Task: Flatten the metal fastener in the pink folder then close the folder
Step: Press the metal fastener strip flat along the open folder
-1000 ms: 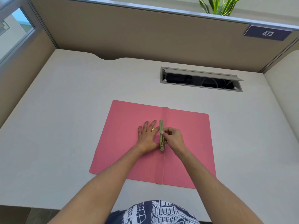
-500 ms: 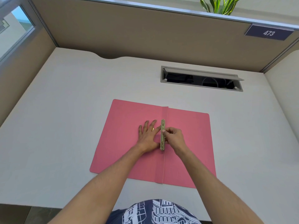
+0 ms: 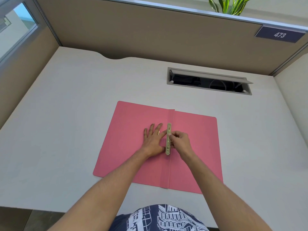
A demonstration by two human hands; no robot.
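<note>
- Head view: almost nothing changed over the last second. Your left hand (image 3: 154, 140) stayed flat, fingers spread, on the open pink card folder (image 3: 133, 130), which lay on the pale desk (image 3: 66, 114).
- Your right hand (image 3: 179, 141) kept pinching the thin brass-coloured metal fastener strip (image 3: 168, 139) along the fold; flattening looked unfinished, and the folder was not yet closed.
</note>
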